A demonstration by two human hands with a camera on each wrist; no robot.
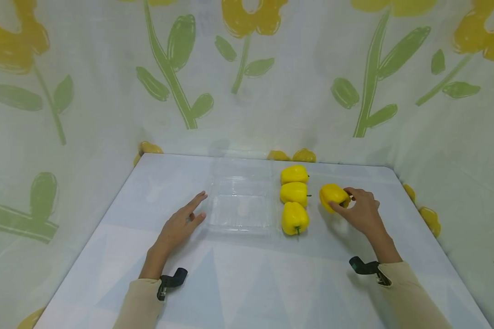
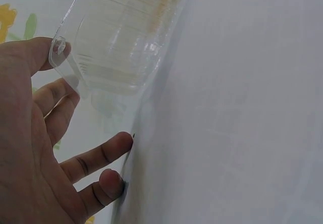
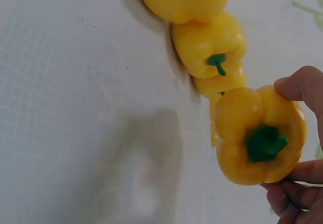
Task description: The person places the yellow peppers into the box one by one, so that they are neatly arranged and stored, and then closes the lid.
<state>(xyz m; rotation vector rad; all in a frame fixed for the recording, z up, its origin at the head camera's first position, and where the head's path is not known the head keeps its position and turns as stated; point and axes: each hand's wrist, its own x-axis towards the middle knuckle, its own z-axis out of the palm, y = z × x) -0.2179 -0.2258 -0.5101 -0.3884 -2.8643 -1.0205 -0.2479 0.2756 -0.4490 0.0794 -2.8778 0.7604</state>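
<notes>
Step in hand: picking up pepper. Right hand (image 1: 364, 211) fingers (image 3: 298, 85) curled round yellow pepper (image 1: 333, 196) on tabletop (image 1: 247, 278), right of three-pepper row (image 1: 294, 199). Left hand (image 1: 180, 225) fingers straight, relaxed, beside clear plastic box (image 1: 240, 201). Next move likely needs firm lift, carry leftward to box.

Table (image 1: 247, 283): pale blue-white top with faint triangle pattern, corners rounded at the far end.

Three yellow peppers (image 1: 294, 198) lie in a straight row running away from the viewer, near the table's middle. The nearest one (image 1: 294, 218) shows a green stem pointing toward the viewer; the middle one (image 1: 294, 192) has its stem to the right; the far one (image 1: 294, 174) sits just behind it. Neighbours touch or nearly touch.

Backdrop cloth (image 1: 107, 82): white, printed with yellow flowers and green stems and leaves, surrounding the table on three sides.
</notes>
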